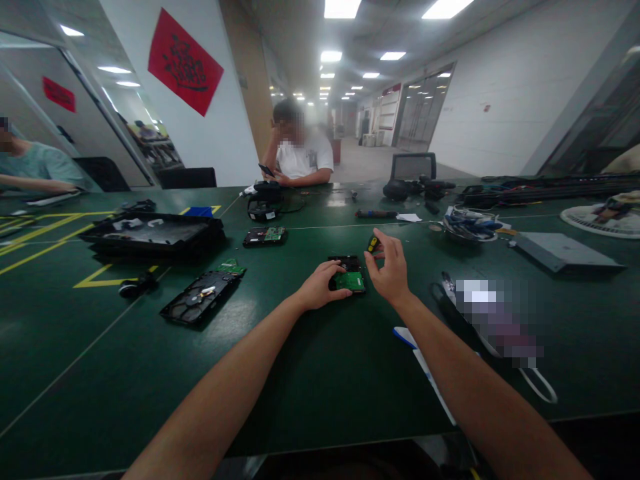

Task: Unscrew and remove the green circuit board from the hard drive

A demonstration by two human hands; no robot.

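Note:
A hard drive with a green circuit board facing up lies flat on the green table. My left hand grips it from the left, thumb along the near edge and fingers across the far part. Just to the right of the drive, my right hand is raised, with a short yellow-and-black screwdriver pinched between thumb and fingers. The screwdriver's tip is too small to make out, so I cannot tell whether it touches the drive.
On the left lie an open black casing, stacked black trays and another hard drive. A blurred-out device, a metal box and a bowl of small parts are at right. Opposite, a person holds a phone.

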